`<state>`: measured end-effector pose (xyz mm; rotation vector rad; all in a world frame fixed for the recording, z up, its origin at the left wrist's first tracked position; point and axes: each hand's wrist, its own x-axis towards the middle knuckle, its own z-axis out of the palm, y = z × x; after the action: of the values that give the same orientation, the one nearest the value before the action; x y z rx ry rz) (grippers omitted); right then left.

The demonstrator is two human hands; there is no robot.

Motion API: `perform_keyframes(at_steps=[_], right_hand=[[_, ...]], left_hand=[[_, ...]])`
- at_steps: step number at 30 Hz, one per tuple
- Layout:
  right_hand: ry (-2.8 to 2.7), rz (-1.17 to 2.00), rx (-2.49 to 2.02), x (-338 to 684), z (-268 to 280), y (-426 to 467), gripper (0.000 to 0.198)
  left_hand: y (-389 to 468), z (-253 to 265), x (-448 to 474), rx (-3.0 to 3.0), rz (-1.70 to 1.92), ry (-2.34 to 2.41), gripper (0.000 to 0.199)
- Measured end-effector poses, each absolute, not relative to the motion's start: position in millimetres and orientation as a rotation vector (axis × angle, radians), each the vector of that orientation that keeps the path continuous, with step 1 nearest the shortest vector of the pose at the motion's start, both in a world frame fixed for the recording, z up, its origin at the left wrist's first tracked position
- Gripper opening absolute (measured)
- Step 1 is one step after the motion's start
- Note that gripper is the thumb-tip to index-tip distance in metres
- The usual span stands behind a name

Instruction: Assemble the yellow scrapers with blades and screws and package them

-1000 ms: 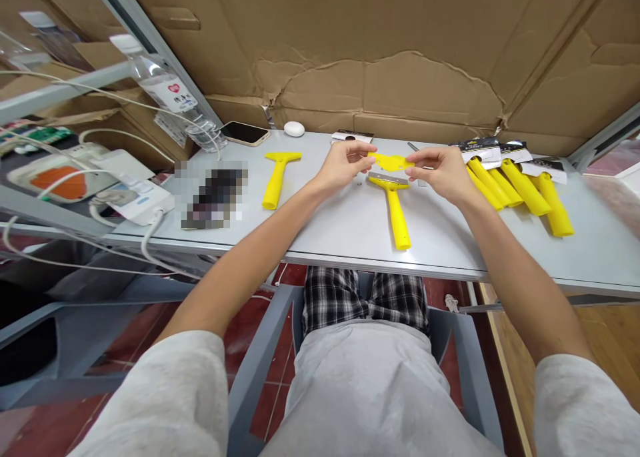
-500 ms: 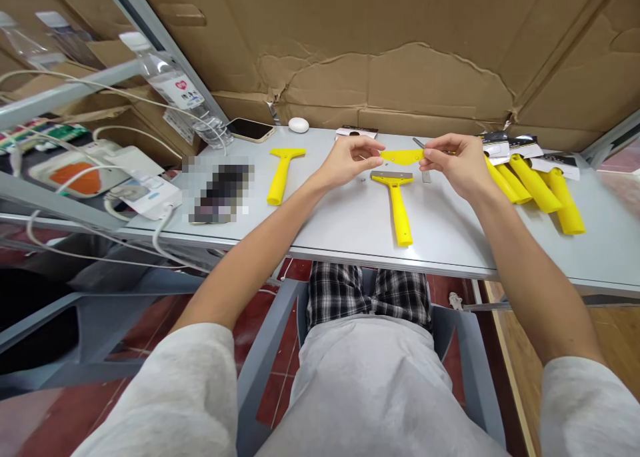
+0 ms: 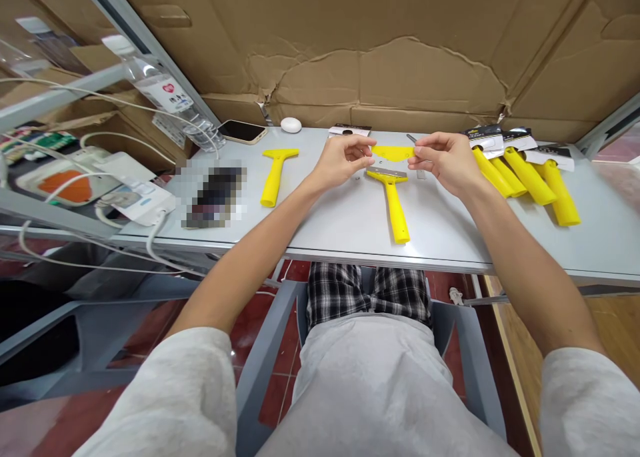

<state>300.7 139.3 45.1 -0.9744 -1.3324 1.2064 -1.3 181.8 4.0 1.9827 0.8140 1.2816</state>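
A flat yellow scraper cover plate (image 3: 395, 153) is held level between my two hands. Its left end is pinched in the fingertips of my left hand (image 3: 345, 159), its right end in those of my right hand (image 3: 445, 161). A thin dark rod-like tool (image 3: 411, 138) sticks out of my right hand too; most of it is hidden by the fingers. Just below the plate, a yellow scraper (image 3: 395, 207) lies on the table, its metal-edged head toward the plate. A small metal strip (image 3: 421, 174) and tiny bits of hardware (image 3: 357, 177) lie close by.
Another yellow scraper handle (image 3: 275, 180) lies to the left. Several carded yellow scrapers (image 3: 530, 175) are piled at right. Along the back are a phone (image 3: 243, 131), a white oval case (image 3: 291, 125) and a packaging card (image 3: 350, 131). A bottle (image 3: 165, 90) and cables stand at left.
The view has shifted slightly. Both hands keep their grip on the yellow plate, and the scraper below it stays on the table.
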Motion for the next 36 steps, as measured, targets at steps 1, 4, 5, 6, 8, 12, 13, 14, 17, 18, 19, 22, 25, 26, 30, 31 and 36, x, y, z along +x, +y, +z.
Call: perform_keyframes(at_steps=[1,4,5,6,8,12,13,14,17,18,19,22,25,26,30,31,36], right_hand=[[-1.329,1.21,-0.97,300.7,45.1,139.4,0.043],[-1.322,1.211,-0.964,301.1,45.0,139.8,0.041],[-1.321,1.209,-0.965,301.2,45.2,139.8,0.041],[-1.322,1.206,-0.967,301.3,45.4,139.7,0.041],[-1.325,1.198,-0.977,301.4,46.1,139.1,0.041],[-1.339,1.196,-1.001,301.1,48.7,137.4,0.039],[-1.341,1.196,-1.002,300.9,49.3,137.0,0.039],[-1.341,1.195,-1.002,300.7,49.9,136.7,0.038],[-1.339,1.196,-1.005,300.1,51.0,136.2,0.036],[-1.338,1.197,-1.006,299.9,51.2,136.1,0.035],[-1.339,1.199,-1.006,299.9,51.3,136.0,0.035],[-1.339,1.201,-0.99,300.3,51.3,135.8,0.036],[-1.34,1.204,-0.978,300.8,51.8,135.6,0.037],[-1.341,1.207,-0.979,300.8,52.1,135.4,0.037],[-1.343,1.198,-1.004,300.4,54.1,133.8,0.04],[-1.346,1.191,-1.015,300.2,54.6,133.4,0.042],[-1.353,1.182,-1.039,299.4,55.3,132.6,0.044]], left_hand=[[181.5,4.2,-1.9,1.988,1.279,0.83,0.058],[178.7,6.1,-2.7,1.964,1.234,0.932,0.047],[177.2,7.1,-2.3,1.933,1.208,0.982,0.042],[175.6,8.1,-1.5,1.894,1.183,1.034,0.037],[172.4,10.6,0.7,1.81,1.147,1.129,0.027],[167.6,15.8,4.9,1.703,1.121,1.244,0.018],[167.0,16.9,5.5,1.683,1.124,1.259,0.018],[166.4,17.8,5.9,1.664,1.13,1.269,0.017],[164.3,19.8,6.9,1.62,1.127,1.289,0.016],[163.3,20.3,7.3,1.612,1.119,1.29,0.016],[162.3,20.8,7.7,1.607,1.109,1.289,0.016],[160.3,20.8,8.6,1.607,1.085,1.271,0.015],[163.2,17.1,7.7,1.614,1.097,1.232,0.015],[165.4,14.8,7.0,1.617,1.108,1.216,0.016],[176.4,4.3,3.1,1.641,1.15,1.148,0.02],[178.6,2.1,2.1,1.647,1.157,1.132,0.021],[182.7,-3.2,-0.8,1.676,1.157,1.101,0.023]])
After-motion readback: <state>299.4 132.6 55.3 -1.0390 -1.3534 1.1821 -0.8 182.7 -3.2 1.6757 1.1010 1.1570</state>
